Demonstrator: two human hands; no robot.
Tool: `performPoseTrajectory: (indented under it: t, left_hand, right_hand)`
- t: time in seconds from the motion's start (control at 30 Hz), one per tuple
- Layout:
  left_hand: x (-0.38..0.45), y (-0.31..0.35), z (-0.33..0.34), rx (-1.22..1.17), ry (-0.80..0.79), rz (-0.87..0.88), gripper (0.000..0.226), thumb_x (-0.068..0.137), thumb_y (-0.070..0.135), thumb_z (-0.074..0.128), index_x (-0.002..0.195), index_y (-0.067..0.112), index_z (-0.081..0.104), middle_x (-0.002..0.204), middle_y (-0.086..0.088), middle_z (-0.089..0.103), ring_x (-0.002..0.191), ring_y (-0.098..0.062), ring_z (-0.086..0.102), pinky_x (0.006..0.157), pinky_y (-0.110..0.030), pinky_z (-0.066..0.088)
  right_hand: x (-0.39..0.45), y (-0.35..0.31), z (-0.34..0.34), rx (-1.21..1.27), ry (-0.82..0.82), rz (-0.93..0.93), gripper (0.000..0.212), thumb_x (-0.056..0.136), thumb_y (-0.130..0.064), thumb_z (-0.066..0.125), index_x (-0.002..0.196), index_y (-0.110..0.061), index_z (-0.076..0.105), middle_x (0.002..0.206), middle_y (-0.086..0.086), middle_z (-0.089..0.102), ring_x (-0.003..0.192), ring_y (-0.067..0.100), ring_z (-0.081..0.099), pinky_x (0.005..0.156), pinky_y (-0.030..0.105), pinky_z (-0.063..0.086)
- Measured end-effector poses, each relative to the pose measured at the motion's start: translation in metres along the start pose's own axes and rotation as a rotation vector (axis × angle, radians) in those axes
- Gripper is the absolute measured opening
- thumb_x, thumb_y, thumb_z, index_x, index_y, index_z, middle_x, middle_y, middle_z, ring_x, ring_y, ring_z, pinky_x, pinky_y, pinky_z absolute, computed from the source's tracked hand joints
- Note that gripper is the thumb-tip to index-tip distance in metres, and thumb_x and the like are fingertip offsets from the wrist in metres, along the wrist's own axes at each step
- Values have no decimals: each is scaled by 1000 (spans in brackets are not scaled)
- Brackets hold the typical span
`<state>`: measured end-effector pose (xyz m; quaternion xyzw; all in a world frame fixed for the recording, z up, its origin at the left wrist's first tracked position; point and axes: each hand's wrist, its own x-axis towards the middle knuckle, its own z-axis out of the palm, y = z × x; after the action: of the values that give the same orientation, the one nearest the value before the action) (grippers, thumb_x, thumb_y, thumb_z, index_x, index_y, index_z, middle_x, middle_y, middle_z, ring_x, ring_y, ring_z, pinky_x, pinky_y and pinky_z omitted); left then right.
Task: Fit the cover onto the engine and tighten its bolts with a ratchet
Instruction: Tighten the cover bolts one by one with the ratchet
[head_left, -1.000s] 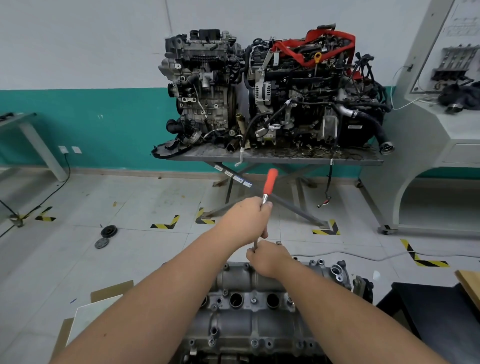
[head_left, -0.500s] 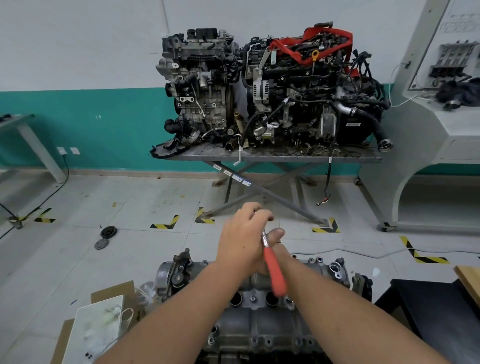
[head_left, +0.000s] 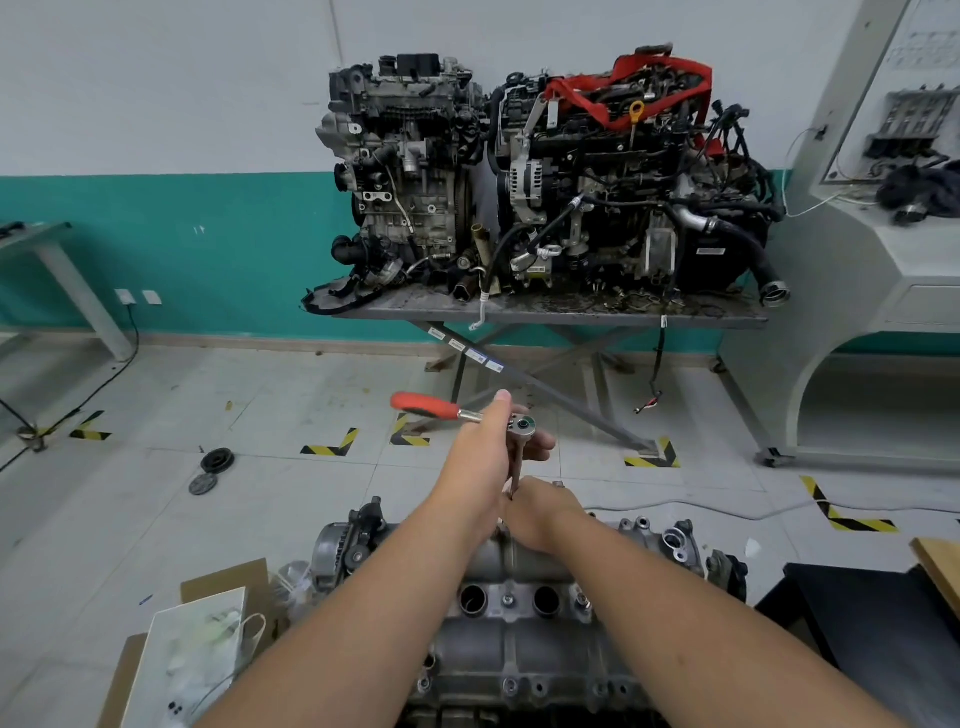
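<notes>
Left hand (head_left: 480, 467) is up high, its fingers (head_left: 540, 441) curled round the ratchet (head_left: 470, 413) just behind the head, thumb laid along the shaft, and the red handle sticks out to the left, roughly level. From the ratchet's head a dark extension bar (head_left: 516, 475) drops straight down into the right hand (head_left: 543, 514), whose fingers are wrapped round the bar's lower end at the far edge of the cover (head_left: 519, 597); the tip and the bolt under it are hidden by that hand. The cover sits on the engine (head_left: 509, 670) low in the middle of the view, grey metal, with 2 round dark openings showing between the forearms and small bolt heads dotted along its rows. To the left of the engine sits an open cardboard box (head_left: 218, 587) with a white bag (head_left: 192, 660) in it; what the bag holds is too blurred to tell. Further out, 2 dark round discs (head_left: 210, 470) lie on the tiled floor (head_left: 260, 415). Against the teal wall, a metal desk (head_left: 550, 312) carries 2 whole engines (head_left: 545, 176) side by side, the right one draped with a red strap (head_left: 623, 88).
</notes>
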<state>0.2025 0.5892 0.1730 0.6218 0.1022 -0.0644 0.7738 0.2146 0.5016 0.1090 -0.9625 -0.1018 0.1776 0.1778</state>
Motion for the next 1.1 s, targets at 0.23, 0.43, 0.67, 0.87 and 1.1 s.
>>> performPoseTrajectory:
  t: [0.23,0.43,0.67,0.87,1.1]
  left_hand:
    - [9,30,0,384,-129,-99,15,99,26,44,103,14,50,63,-4,68,64,-22,72,72,-33,50]
    - [16,48,2,862,-224,-13,21,93,24,44,80,14,56,71,0,74,73,-19,63,78,-38,48]
    - [7,47,-9,702,-245,-90,30,101,41,44,90,15,52,70,-1,74,50,-18,63,44,-21,37]
    - [0,45,-13,445,-234,-180,34,101,51,49,96,18,53,71,1,73,52,-16,64,42,-19,40]
    - [-1,48,-25,188,-246,-275,30,103,45,50,90,19,58,74,0,73,57,-14,67,45,-20,43]
  right_hand:
    - [7,3,1,64,-12,116,38,102,-34,36,118,-9,60,118,15,64,110,34,60,85,40,45]
    - [9,7,6,59,-26,106,32,101,-39,32,100,-15,53,117,12,64,108,33,57,84,36,39]
    - [8,11,9,68,69,52,30,95,-40,43,74,-21,51,79,0,55,84,24,53,68,32,39]
    - [10,9,4,31,31,-7,14,92,-33,53,83,-22,50,82,-4,54,88,22,57,72,31,43]
    - [9,1,4,151,47,67,19,92,-25,47,75,-17,47,77,0,53,74,22,51,62,30,38]
